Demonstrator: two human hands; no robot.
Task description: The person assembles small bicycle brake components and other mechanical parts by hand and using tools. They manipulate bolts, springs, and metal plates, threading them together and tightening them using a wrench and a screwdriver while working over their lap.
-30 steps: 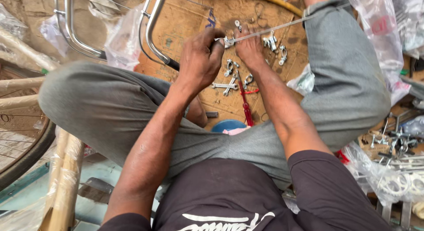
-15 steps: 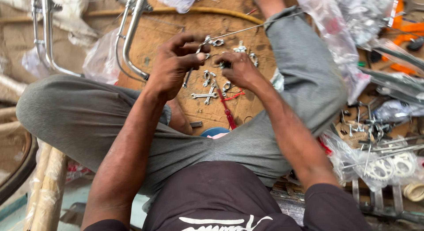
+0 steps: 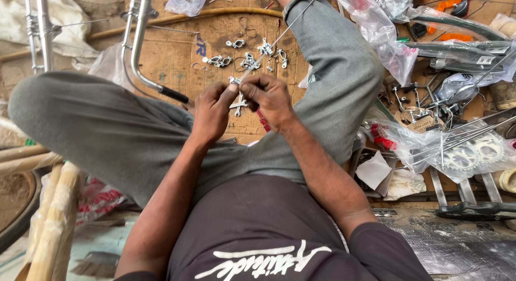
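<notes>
Both forearms extend forward from the torso and converge at mid-frame above the crossed legs. Left hand [image 3: 212, 110]: fingers curled, thumb and forefinger pinched together at the tips. Right hand [image 3: 269, 98]: knuckles up, fingers bent, thumb and forefinger pinched, fingertips touching those of the left. Wrists roughly level, elbows bent outward.

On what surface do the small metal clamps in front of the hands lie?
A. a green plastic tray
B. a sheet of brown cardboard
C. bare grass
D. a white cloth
B: the small metal clamps lie spread on the flat brown cardboard, just beyond both hands.
</notes>
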